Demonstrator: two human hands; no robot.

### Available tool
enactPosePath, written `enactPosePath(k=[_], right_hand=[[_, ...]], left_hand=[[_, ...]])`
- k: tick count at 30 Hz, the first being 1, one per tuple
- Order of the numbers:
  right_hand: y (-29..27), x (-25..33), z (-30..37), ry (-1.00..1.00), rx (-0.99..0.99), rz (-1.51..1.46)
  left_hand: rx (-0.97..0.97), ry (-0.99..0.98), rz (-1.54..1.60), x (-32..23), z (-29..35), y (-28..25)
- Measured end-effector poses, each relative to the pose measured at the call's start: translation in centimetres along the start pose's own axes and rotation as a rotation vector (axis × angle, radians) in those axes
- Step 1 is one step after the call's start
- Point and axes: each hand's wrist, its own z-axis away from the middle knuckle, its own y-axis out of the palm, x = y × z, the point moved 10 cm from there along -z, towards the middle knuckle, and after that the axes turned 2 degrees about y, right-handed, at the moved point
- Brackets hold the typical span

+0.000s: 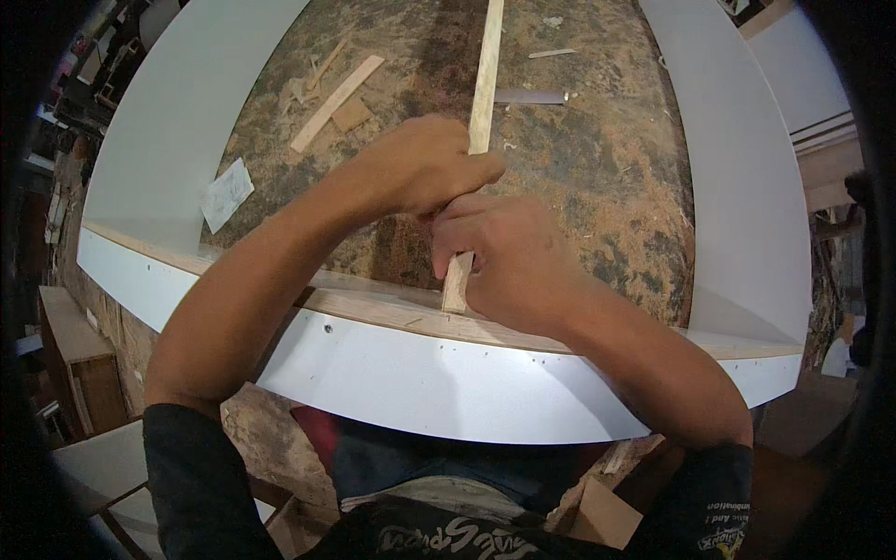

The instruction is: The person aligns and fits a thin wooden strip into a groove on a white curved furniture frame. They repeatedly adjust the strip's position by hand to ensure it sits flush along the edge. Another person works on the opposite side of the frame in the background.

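Note:
A long, thin wooden strip [486,79] runs from the top of the view down toward me. My left hand [425,166] is closed around it, thumb lying along the strip. Just nearer to me, my right hand [511,257] wraps round the same strip close to its near end. That end pokes out below the right fist and meets the wooden inner edge of a white front panel [448,387]. Both forearms reach over this panel. The fists are pressed close together and hide the strip's middle part.
White side panels stand at left [177,121] and right [742,177], joining the front panel. On the stained work surface [597,177] between them lie a flat wood offcut [338,103], a crumpled paper [227,194] and a flat greyish strip [532,96]. A wooden box [79,359] stands at the left.

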Motion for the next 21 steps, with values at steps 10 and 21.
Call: enactPosePath(k=[10, 21], right_hand=[[-0.7, 1.0, -0.2, -0.046, -0.048, -0.013], [-0.9, 1.4, -0.1, -0.085, -0.083, 0.009]], left_hand=[[-0.056, 0.002, -0.125, -0.9, 0.2, -1.0], [0.125, -0.012, -0.361, -1.6, -0.1, -0.5]])
